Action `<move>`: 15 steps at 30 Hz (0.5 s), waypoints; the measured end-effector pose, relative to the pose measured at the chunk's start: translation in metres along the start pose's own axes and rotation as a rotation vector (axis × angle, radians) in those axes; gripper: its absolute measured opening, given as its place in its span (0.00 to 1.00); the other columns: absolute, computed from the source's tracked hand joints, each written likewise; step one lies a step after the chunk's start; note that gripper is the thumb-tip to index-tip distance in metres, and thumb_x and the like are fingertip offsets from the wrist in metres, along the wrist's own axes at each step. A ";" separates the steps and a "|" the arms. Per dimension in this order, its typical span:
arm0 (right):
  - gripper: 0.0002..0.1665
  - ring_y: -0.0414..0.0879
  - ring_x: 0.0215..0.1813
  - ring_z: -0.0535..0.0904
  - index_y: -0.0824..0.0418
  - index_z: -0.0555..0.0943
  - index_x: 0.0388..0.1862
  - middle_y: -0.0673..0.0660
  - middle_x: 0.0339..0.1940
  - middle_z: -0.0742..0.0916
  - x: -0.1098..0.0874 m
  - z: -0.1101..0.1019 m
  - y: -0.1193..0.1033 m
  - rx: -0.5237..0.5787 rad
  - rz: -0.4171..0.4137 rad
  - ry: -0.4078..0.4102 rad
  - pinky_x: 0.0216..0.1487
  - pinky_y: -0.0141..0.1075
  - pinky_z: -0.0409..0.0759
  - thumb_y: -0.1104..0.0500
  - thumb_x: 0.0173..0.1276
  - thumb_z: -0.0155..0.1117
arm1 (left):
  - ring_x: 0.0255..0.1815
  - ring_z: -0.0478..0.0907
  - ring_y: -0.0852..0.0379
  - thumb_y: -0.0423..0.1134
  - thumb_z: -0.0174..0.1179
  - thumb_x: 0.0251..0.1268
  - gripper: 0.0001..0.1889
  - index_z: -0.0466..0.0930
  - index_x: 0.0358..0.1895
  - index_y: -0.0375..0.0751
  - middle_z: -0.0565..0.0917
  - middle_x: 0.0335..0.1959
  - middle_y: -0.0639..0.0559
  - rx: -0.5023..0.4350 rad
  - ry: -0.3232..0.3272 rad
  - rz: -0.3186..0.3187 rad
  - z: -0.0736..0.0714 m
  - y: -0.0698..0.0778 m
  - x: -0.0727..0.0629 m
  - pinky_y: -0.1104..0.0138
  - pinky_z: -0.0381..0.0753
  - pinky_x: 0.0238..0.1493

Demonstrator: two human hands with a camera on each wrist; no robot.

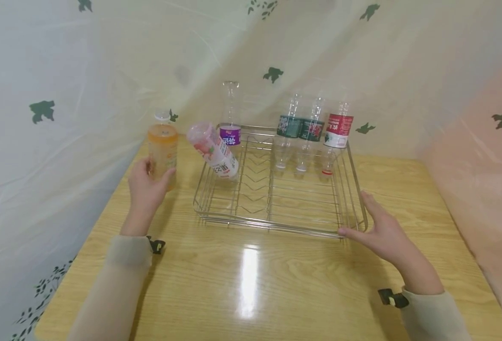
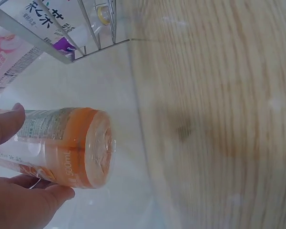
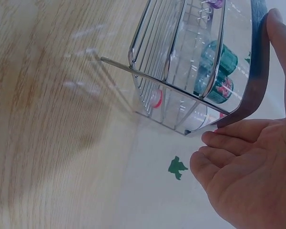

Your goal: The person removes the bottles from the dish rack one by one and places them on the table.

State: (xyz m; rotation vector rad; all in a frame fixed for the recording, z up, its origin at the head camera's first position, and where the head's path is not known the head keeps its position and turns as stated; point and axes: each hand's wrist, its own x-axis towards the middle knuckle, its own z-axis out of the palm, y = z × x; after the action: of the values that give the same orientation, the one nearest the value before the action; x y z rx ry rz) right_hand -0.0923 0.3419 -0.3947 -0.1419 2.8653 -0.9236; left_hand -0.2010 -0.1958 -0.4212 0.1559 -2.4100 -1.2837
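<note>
The rack (image 1: 271, 184) is gleaming like smooth, polished metal wire. At left, the orange bottle (image 1: 162, 147) is looking like clear plastic in a glossy, partly see-through wrap. The clear bottles (image 1: 312, 130) at far right are showing thin, shiny, transparent plastic. Beneath, the wood-grained bench (image 1: 302, 289) is reflecting light off its glossy top. The far sheet (image 1: 340, 57) is hanging creased, resembling plastic film; the near-left sleeve (image 1: 110, 289) is appearing as matt cloth.

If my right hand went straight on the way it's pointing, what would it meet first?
Most likely the wire rack: your right hand is at its near right corner, seemingly touching it, though exact depth is hard to judge.
</note>
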 end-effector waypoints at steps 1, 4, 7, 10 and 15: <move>0.74 0.76 0.76 0.48 0.57 0.37 0.85 0.70 0.82 0.49 0.000 0.000 0.000 -0.001 -0.001 0.000 0.67 0.75 0.55 0.34 0.59 0.75 | 0.58 0.73 0.37 0.46 0.72 0.64 0.34 0.72 0.63 0.24 0.77 0.57 0.31 -0.001 0.000 -0.018 0.001 0.000 0.001 0.45 0.74 0.62; 0.74 0.75 0.77 0.48 0.58 0.37 0.85 0.70 0.82 0.50 0.001 0.000 0.000 -0.001 -0.002 -0.002 0.67 0.75 0.55 0.34 0.59 0.75 | 0.57 0.75 0.38 0.48 0.73 0.63 0.34 0.73 0.62 0.26 0.78 0.57 0.33 -0.004 -0.001 -0.064 0.002 0.000 0.003 0.47 0.76 0.61; 0.73 0.76 0.76 0.48 0.58 0.37 0.85 0.70 0.82 0.50 0.001 0.000 0.000 -0.002 -0.004 -0.004 0.66 0.75 0.56 0.34 0.60 0.75 | 0.58 0.76 0.39 0.49 0.74 0.62 0.35 0.74 0.63 0.27 0.79 0.58 0.33 -0.012 0.001 -0.110 0.003 0.000 0.005 0.48 0.76 0.61; 0.73 0.76 0.77 0.48 0.57 0.37 0.85 0.70 0.82 0.50 0.001 0.000 0.000 -0.003 -0.002 -0.006 0.66 0.75 0.56 0.34 0.60 0.75 | 0.58 0.76 0.39 0.49 0.74 0.61 0.35 0.73 0.63 0.26 0.79 0.57 0.33 -0.021 -0.001 -0.148 0.005 -0.001 0.007 0.48 0.76 0.62; 0.73 0.75 0.77 0.48 0.58 0.37 0.85 0.69 0.82 0.49 0.000 -0.001 -0.001 -0.012 -0.003 -0.006 0.67 0.74 0.55 0.33 0.60 0.75 | 0.61 0.75 0.38 0.48 0.73 0.62 0.37 0.70 0.66 0.26 0.78 0.60 0.32 -0.042 -0.025 -0.203 0.008 -0.004 0.008 0.49 0.77 0.62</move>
State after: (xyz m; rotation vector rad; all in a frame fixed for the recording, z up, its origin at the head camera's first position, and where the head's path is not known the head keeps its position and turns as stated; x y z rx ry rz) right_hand -0.0928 0.3417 -0.3934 -0.1497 2.8667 -0.9053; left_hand -0.2119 -0.1943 -0.4263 0.3829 -2.4362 -1.4307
